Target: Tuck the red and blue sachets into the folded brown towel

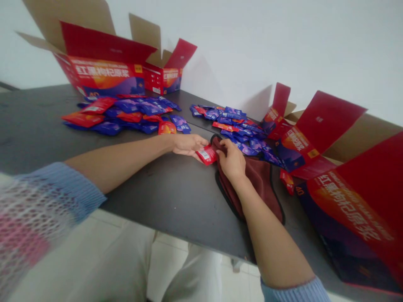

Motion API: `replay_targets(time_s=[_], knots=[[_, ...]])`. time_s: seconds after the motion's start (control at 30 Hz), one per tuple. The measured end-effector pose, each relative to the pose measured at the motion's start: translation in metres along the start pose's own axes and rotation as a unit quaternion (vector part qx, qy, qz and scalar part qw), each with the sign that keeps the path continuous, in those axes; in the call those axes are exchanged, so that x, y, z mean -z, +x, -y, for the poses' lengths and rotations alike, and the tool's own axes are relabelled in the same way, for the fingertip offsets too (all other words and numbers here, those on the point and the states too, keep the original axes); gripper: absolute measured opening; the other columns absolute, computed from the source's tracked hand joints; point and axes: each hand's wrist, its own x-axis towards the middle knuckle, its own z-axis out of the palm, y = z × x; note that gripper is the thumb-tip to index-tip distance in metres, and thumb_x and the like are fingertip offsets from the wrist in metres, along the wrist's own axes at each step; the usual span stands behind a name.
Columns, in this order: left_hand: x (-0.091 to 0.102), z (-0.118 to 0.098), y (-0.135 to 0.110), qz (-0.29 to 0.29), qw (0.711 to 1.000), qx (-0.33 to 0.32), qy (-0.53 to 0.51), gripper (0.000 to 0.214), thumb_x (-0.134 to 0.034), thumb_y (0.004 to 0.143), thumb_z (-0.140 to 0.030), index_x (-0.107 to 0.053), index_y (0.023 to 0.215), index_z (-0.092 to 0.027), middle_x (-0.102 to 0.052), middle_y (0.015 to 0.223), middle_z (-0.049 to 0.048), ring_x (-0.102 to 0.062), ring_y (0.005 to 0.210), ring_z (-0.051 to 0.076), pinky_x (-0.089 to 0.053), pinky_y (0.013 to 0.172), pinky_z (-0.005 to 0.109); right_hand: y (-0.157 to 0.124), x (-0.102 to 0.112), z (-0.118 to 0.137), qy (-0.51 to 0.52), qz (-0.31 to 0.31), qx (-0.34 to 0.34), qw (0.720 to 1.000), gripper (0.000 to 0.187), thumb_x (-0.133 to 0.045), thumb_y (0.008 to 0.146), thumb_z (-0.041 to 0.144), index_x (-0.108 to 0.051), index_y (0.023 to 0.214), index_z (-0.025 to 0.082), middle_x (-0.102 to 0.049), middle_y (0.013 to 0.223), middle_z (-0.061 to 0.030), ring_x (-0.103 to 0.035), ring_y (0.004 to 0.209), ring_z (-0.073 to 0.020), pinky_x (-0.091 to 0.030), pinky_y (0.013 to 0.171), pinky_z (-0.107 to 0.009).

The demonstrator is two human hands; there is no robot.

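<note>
Between the fingers of my left hand [188, 145] is a red sachet [208, 154] with a white barcode label. My right hand [232, 161] pinches the upper edge of a dark red cloth [260, 176] with black trim, right beside the sachet. The rest of the cloth spreads over the table under my right forearm. Just behind my hands, a pile of blue and red sachets [239, 128] reaches toward the right. A second, larger pile of sachets [126, 113] lies behind my left forearm.
Open red cartons stand around the grey table [176, 197]: a large carton [107, 75] and a smaller carton [166, 75] at the back left, several more along the right, the nearest carton [352, 209] largest. One red sachet [286, 181] lies beside the cloth.
</note>
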Motion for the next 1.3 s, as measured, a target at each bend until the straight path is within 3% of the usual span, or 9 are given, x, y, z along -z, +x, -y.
replay_targets(time_s=[0.1, 0.27, 0.5, 0.63, 0.73, 0.87, 1.0, 1.17, 1.3], knots=[[0.003, 0.005, 0.0, 0.014, 1.0, -0.008, -0.015, 0.039, -0.075, 0.074, -0.012, -0.069, 0.113, -0.008, -0.073, 0.107, 0.0166, -0.071, 0.096, 0.025, -0.048, 0.101, 0.047, 0.005, 0.005, -0.012, -0.047, 0.019, -0.039, 0.998, 0.031, -0.058, 0.088, 0.025, -0.067, 0.118, 0.029, -0.069, 0.118, -0.0065, -0.065, 0.108, -0.0263, -0.05, 0.09, -0.041], [0.0, 0.007, 0.001, -0.059, 0.997, -0.008, -0.043, 0.029, -0.061, 0.08, -0.006, -0.071, 0.108, -0.004, -0.074, 0.104, 0.0184, -0.071, 0.095, 0.026, -0.051, 0.097, 0.042, 0.006, 0.009, -0.019, -0.074, 0.064, -0.051, 0.994, 0.035, -0.057, 0.091, 0.028, -0.069, 0.125, 0.029, -0.07, 0.123, -0.0072, -0.065, 0.11, -0.0254, -0.05, 0.095, -0.039], [-0.015, -0.004, 0.004, -0.183, 0.975, 0.026, -0.123, 0.034, -0.04, 0.093, -0.015, -0.065, 0.112, -0.001, -0.073, 0.097, 0.0199, -0.071, 0.094, 0.03, -0.054, 0.09, 0.049, 0.005, 0.014, -0.007, -0.049, 0.116, 0.107, 0.986, 0.043, -0.059, 0.089, 0.017, -0.065, 0.131, 0.027, -0.068, 0.117, -0.0083, -0.062, 0.109, -0.0229, -0.045, 0.098, -0.034], [-0.019, -0.006, 0.004, -0.218, 0.965, 0.021, -0.143, 0.045, -0.028, 0.1, -0.026, -0.061, 0.119, -0.002, -0.073, 0.091, 0.0168, -0.071, 0.086, 0.026, -0.057, 0.081, 0.04, -0.004, 0.012, 0.008, -0.026, 0.146, 0.204, 0.968, 0.04, -0.055, 0.091, 0.015, -0.068, 0.126, 0.032, -0.066, 0.109, -0.0052, -0.061, 0.102, -0.0182, -0.045, 0.091, -0.03], [-0.021, -0.006, 0.002, -0.202, 0.971, 0.043, -0.116, 0.037, -0.035, 0.098, -0.022, -0.063, 0.114, -0.005, -0.073, 0.081, 0.0131, -0.071, 0.071, 0.023, -0.057, 0.07, 0.035, -0.011, 0.007, 0.017, -0.041, 0.151, 0.23, 0.961, 0.039, -0.051, 0.093, 0.015, -0.07, 0.122, 0.035, -0.063, 0.104, -0.0043, -0.06, 0.097, -0.0169, -0.045, 0.084, -0.028], [-0.018, -0.004, 0.001, -0.149, 0.983, 0.044, -0.101, 0.03, -0.043, 0.096, -0.025, -0.067, 0.098, -0.008, -0.072, 0.073, 0.0122, -0.069, 0.061, 0.022, -0.057, 0.061, 0.035, -0.015, 0.003, 0.021, -0.037, 0.145, 0.215, 0.965, 0.038, -0.052, 0.093, 0.015, -0.071, 0.121, 0.033, -0.064, 0.104, -0.0039, -0.059, 0.095, -0.0155, -0.045, 0.083, -0.027], [-0.009, -0.003, 0.003, -0.101, 0.988, 0.041, -0.106, 0.025, -0.053, 0.094, -0.031, -0.068, 0.097, -0.011, -0.072, 0.072, 0.0082, -0.067, 0.059, 0.021, -0.058, 0.069, 0.038, -0.016, 0.003, 0.023, -0.021, 0.123, 0.193, 0.973, 0.035, -0.058, 0.092, 0.018, -0.071, 0.12, 0.034, -0.066, 0.106, -0.0016, -0.061, 0.096, -0.0152, -0.046, 0.082, -0.026], [0.0, -0.006, 0.004, -0.05, 0.987, 0.08, -0.128, 0.048, -0.049, 0.092, -0.051, -0.068, 0.111, -0.011, -0.075, 0.089, 0.0119, -0.071, 0.073, 0.025, -0.055, 0.085, 0.041, -0.018, 0.003, 0.027, -0.049, 0.113, 0.152, 0.981, 0.033, -0.057, 0.093, 0.022, -0.071, 0.118, 0.038, -0.069, 0.107, -0.0002, -0.064, 0.096, -0.0159, -0.047, 0.077, -0.026], [0.003, -0.004, 0.004, -0.05, 0.987, 0.084, -0.128, 0.043, -0.05, 0.093, -0.045, -0.069, 0.103, -0.008, -0.075, 0.086, 0.014, -0.071, 0.074, 0.024, -0.054, 0.086, 0.038, -0.018, 0.004, 0.027, -0.047, 0.099, 0.138, 0.984, 0.028, -0.057, 0.095, 0.03, -0.071, 0.118, 0.038, -0.07, 0.107, 0.0004, -0.065, 0.096, -0.016, -0.047, 0.076, -0.025]])
